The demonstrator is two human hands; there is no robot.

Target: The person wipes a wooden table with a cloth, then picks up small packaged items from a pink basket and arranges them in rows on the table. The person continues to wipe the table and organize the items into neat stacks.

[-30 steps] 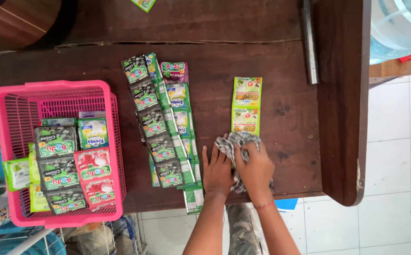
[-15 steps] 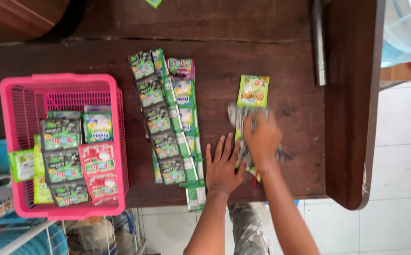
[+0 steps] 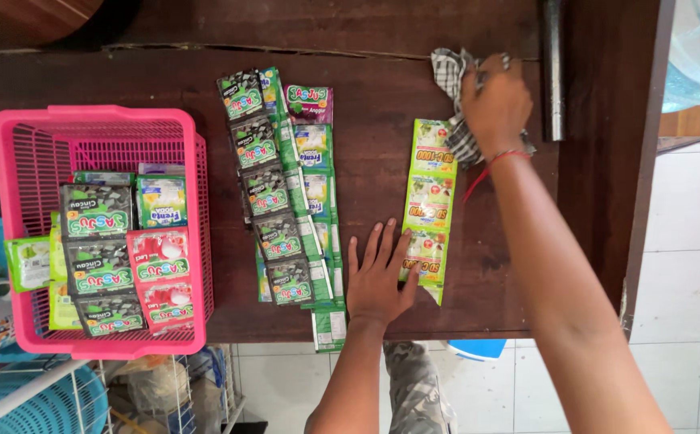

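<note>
The right hand [image 3: 495, 100] is closed on a checked cloth [image 3: 451, 80] near the table's [image 3: 382, 48] far edge, just beside a dark bar [image 3: 552, 72]. The left hand [image 3: 380, 277] lies open and flat near the front edge, fingers touching the lower end of a green sachet strip [image 3: 429, 197]. Longer sachet strips [image 3: 282, 189] lie mid-table, and a pink basket [image 3: 97, 128] of sachets stands at the left edge
</note>
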